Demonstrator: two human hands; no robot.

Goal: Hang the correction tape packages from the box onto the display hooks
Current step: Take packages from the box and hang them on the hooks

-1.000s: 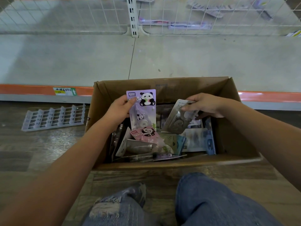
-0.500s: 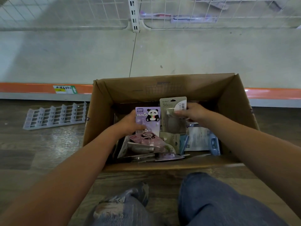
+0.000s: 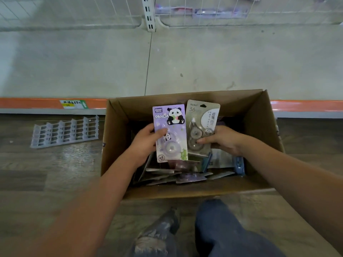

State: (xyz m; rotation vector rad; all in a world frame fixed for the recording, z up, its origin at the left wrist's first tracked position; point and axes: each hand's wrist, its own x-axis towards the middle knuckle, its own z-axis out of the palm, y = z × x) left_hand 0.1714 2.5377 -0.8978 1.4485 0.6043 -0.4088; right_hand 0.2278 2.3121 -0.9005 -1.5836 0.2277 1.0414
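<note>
An open cardboard box stands on the floor in front of my knees, with several correction tape packages lying loose in its bottom. My left hand grips a purple panda correction tape package by its left edge, holding it upright over the box. My right hand grips a beige correction tape package by its lower right, upright and side by side with the purple one. No display hooks show clearly; a wire grid panel runs along the top.
A pale, bare shelf base with an orange front strip lies beyond the box. A clear plastic divider rack rests on the wooden floor at the left. My jeans-clad knees are at the bottom.
Both hands have lifted their packages up out of the box and brought them upright, side by side. The beige package has turned to face me.
</note>
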